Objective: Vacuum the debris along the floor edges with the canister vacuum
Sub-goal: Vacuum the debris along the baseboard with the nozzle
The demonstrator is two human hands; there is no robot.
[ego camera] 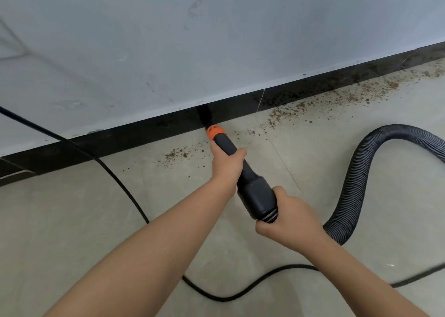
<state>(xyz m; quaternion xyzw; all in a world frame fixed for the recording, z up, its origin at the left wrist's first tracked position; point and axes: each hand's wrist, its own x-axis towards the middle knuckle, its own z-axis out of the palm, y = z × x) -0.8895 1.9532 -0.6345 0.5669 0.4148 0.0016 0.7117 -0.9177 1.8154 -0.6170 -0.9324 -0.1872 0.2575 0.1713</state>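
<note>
A dark vacuum wand [255, 191] with an orange collar [215, 132] points at the black baseboard [125, 138]. Its black nozzle tip [204, 114] touches the baseboard. My left hand [227, 164] grips the wand just behind the collar. My right hand [290, 217] grips the thick rear end where the ribbed black hose [356, 179] joins. Brown debris [320, 101] lies scattered along the floor edge to the right of the nozzle, and a smaller patch of crumbs [179, 153] sits left of my left hand. The canister is out of view.
A thin black power cord [120, 182] runs from the left wall across the pale tiled floor [60, 220], passes under my arms and leaves at the right. The hose loops over the floor at the right. A grey-white wall [216, 40] rises above the baseboard.
</note>
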